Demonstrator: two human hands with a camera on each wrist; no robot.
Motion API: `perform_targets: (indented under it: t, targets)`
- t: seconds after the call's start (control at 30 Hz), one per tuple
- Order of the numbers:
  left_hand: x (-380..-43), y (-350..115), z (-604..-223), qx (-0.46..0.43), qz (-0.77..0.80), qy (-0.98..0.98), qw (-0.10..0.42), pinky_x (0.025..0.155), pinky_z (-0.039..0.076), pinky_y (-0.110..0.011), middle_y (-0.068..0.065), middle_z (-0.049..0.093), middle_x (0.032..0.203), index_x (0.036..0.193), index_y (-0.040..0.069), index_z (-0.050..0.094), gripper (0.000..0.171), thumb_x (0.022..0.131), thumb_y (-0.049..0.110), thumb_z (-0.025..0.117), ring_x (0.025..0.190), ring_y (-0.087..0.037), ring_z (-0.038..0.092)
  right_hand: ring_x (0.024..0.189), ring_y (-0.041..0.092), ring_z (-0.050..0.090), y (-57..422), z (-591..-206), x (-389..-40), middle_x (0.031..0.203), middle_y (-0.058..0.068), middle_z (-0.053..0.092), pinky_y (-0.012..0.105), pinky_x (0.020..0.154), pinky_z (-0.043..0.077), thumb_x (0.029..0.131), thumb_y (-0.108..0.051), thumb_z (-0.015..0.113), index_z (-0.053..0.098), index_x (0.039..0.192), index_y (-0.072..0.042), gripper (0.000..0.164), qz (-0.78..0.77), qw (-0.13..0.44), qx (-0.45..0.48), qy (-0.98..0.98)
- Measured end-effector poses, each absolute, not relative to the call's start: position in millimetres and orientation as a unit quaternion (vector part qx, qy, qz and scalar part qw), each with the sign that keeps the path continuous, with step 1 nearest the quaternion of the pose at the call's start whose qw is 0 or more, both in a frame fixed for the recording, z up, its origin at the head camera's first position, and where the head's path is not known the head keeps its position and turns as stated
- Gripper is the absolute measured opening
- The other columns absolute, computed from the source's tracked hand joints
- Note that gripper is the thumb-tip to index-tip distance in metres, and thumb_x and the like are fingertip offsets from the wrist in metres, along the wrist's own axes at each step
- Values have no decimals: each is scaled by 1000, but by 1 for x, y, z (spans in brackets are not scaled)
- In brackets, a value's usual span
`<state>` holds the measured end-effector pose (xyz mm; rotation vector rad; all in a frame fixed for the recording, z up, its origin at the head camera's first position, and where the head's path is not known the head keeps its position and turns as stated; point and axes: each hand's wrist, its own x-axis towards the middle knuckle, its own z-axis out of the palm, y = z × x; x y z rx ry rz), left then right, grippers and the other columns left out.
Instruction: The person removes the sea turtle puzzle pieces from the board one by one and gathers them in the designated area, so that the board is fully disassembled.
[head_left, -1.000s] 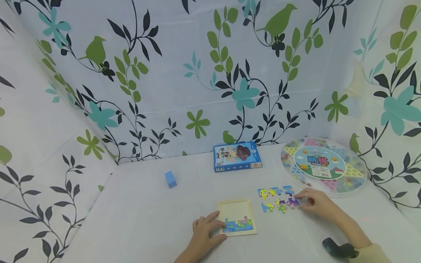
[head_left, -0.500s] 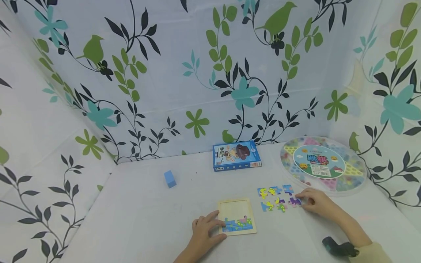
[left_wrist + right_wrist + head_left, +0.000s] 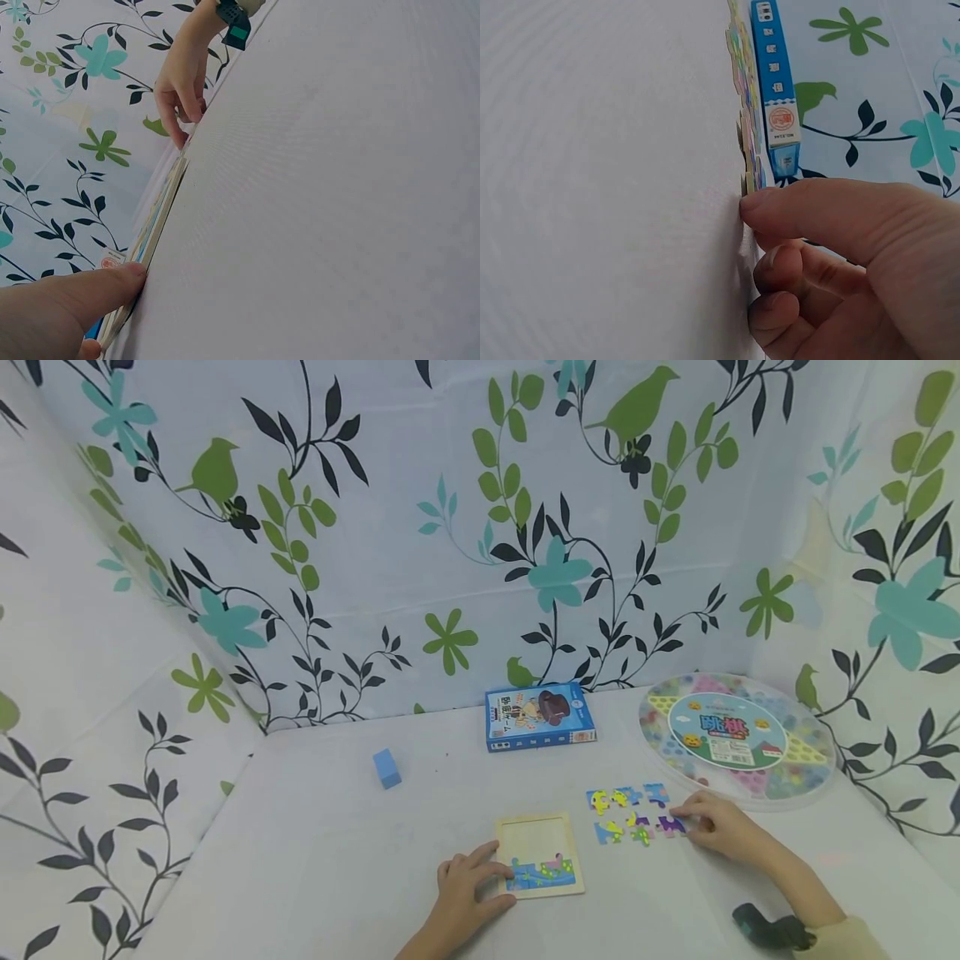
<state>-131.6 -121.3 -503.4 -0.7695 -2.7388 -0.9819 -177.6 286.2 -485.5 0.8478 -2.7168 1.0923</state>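
A wooden puzzle tray [image 3: 534, 829] lies on the white table, its lower part filled with blue, green and pink pieces. My left hand [image 3: 472, 889] holds its left side, thumb at the near corner and fingers on the left rim and over the fitted pieces. In the left wrist view the thumb [image 3: 112, 289] touches the tray's edge. Loose jigsaw pieces [image 3: 618, 797] lie in rows right of the tray. At their right end, my right hand [image 3: 716, 828] pinches the edge of a purple puzzle piece [image 3: 670, 825]; the right wrist view hides most of it behind the thumb [image 3: 795, 210].
A blue game box [image 3: 540, 717] stands behind the pieces. The round Chinese checkers set [image 3: 738, 739] is at the back right, close to the right hand. A small blue block [image 3: 387, 769] lies left. Patterned cloth [image 3: 375, 568] rises behind the table.
The purple piece shifts slightly right, then slightly back toward the left and nearer, with my right fingers on it. My left hand and the tray stay in place.
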Motion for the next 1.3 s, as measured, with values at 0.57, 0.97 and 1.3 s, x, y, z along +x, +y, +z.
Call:
perform_targets:
  t: [0.57, 0.97, 1.3]
  targets:
    - [-132, -124, -503, -253, -321, -910, 71, 77, 19, -47, -8, 48, 126, 93, 27, 62, 25, 76, 45, 63, 84, -9, 37, 54, 0, 35, 271, -478, -177, 79, 3, 55, 21, 49, 33, 70, 12, 64, 61, 98, 5, 29, 360, 142, 274, -880]
    - [-133, -124, -502, -263, -322, -905, 87, 75, 20, -46, -10, 50, 124, 95, 25, 62, 27, 74, 42, 66, 82, -8, 38, 58, 4, 41, 205, -446, -178, 86, 6, 57, 20, 50, 37, 77, 5, 64, 62, 99, -3, 23, 407, 131, 300, -853]
    - [-131, -120, -503, -238, -297, -921, 82, 76, 23, -43, -5, 51, 124, 115, 12, 54, 55, 74, 46, 66, 80, -8, 37, 57, 4, 42, 134, -436, -177, 85, -2, 58, 20, 49, 38, 79, 1, 64, 63, 97, -9, 20, 455, 147, 330, -814]
